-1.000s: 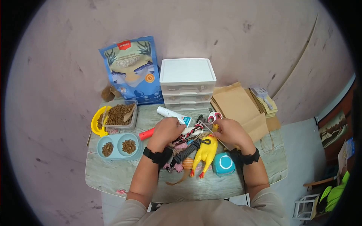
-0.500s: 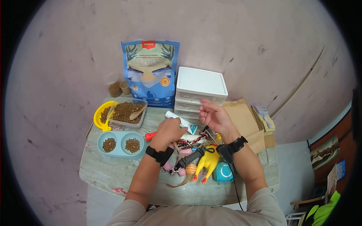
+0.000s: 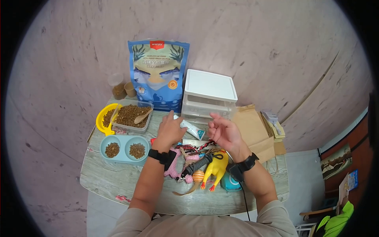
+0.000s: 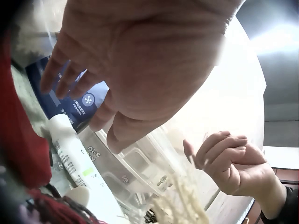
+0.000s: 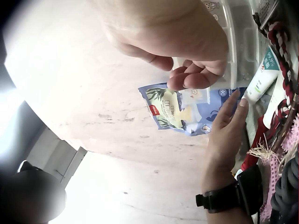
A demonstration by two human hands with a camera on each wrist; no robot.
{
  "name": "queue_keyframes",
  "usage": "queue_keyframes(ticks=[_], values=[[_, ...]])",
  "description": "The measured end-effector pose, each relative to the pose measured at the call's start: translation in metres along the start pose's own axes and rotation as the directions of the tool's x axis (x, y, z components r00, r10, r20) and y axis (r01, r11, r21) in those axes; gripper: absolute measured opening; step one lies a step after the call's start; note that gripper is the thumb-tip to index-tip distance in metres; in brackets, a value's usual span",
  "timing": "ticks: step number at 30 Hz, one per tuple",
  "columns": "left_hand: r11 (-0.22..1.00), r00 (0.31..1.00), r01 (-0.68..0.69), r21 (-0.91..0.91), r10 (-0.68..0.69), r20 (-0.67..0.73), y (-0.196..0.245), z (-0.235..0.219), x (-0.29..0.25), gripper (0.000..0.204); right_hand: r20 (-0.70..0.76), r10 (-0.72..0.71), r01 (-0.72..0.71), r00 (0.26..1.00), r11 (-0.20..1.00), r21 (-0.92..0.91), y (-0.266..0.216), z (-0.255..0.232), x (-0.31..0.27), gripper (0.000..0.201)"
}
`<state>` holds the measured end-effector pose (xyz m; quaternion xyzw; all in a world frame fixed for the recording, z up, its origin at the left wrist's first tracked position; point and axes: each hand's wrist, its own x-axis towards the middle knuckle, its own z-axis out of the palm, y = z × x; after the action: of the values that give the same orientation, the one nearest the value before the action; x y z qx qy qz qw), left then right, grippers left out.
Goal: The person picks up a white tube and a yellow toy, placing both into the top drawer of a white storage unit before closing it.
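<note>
My left hand (image 3: 170, 129) is spread palm down with fingers straight, over the near end of a white tube (image 3: 190, 127) and left of the clear drawer unit (image 3: 210, 83). In the left wrist view its fingers hang in front of the blue food bag (image 4: 51, 95), gripping nothing. My right hand (image 3: 225, 133), palm up, has its fingers curled at the middle of the top drawer's front; the contact itself is partly hidden. In the right wrist view, curled fingers (image 5: 191, 77) lie beside the printed drawer front (image 5: 194, 96). The top drawer stands partly pulled out.
On the left are a box of kibble (image 3: 134, 116), a yellow bowl (image 3: 103, 123) and a blue double bowl (image 3: 124, 158). Nearer my arms lie rope toys, a yellow rubber chicken (image 3: 217, 170) and a teal box (image 3: 229, 183). Paper bags (image 3: 252, 128) lie right.
My right hand has risen from the toys to the drawer unit, and the top drawer has slid outward. My left hand has opened from a curled shape and shifted left. The view has turned.
</note>
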<state>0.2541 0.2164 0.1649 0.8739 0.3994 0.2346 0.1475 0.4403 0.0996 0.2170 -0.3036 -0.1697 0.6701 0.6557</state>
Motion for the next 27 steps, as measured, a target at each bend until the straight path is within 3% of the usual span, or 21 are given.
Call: queue_keyframes(ticks=[4, 6, 10, 13, 15, 16, 18, 22, 25, 27], values=[[0.996, 0.992, -0.031, -0.078, 0.04, 0.121, -0.009, 0.004, 0.003, 0.046, -0.096, -0.032, 0.019, 0.995, 0.99, -0.139, -0.002, 0.004, -0.022, 0.037], [0.996, 0.968, 0.001, -0.093, 0.023, 0.249, -0.005, -0.002, 0.003, 0.047, -0.074, -0.066, 0.052, 0.995, 0.983, -0.175, -0.005, 0.01, -0.036, 0.036], [0.996, 0.968, 0.039, -0.08, -0.017, 0.251, 0.005, -0.016, 0.003, 0.047, -0.049, -0.178, 0.164, 0.983, 0.962, -0.218, -0.009, 0.008, -0.053, 0.028], [0.998, 0.983, 0.058, -0.003, -0.057, 0.172, -0.004, -0.003, 0.0, 0.048, -0.029, -0.219, 0.205, 0.975, 0.945, -0.255, -0.008, 0.002, -0.06, 0.023], [0.999, 1.0, -0.028, -0.034, 0.029, 0.012, -0.011, 0.003, 0.0, 0.038, -0.027, -0.228, 0.209, 0.973, 0.928, -0.308, -0.005, -0.002, -0.06, 0.021], [0.999, 0.999, -0.037, -0.02, 0.038, 0.016, -0.016, 0.003, 0.004, 0.038, -0.029, -0.237, 0.211, 0.971, 0.909, -0.36, -0.003, -0.004, -0.059, 0.019], [0.985, 0.959, 0.067, -0.159, -0.019, 0.284, -0.018, 0.0, 0.01, 0.033, -0.014, -0.23, 0.207, 0.973, 0.897, -0.39, -0.001, -0.009, -0.059, 0.018], [0.983, 0.927, 0.14, -0.122, -0.087, 0.366, -0.01, -0.005, 0.008, 0.032, 0.022, -0.26, 0.226, 0.965, 0.795, -0.563, -0.001, -0.009, -0.057, 0.017], [0.986, 0.938, 0.132, -0.106, -0.09, 0.335, -0.014, 0.002, 0.008, 0.039, 0.012, -0.246, 0.196, 0.969, 0.74, -0.643, 0.0, -0.009, -0.056, 0.018], [0.952, 0.98, -0.157, -0.263, 0.184, 0.081, -0.022, 0.013, 0.007, 0.055, 0.01, -0.248, 0.189, 0.969, 0.711, -0.678, -0.001, -0.01, -0.055, 0.016]])
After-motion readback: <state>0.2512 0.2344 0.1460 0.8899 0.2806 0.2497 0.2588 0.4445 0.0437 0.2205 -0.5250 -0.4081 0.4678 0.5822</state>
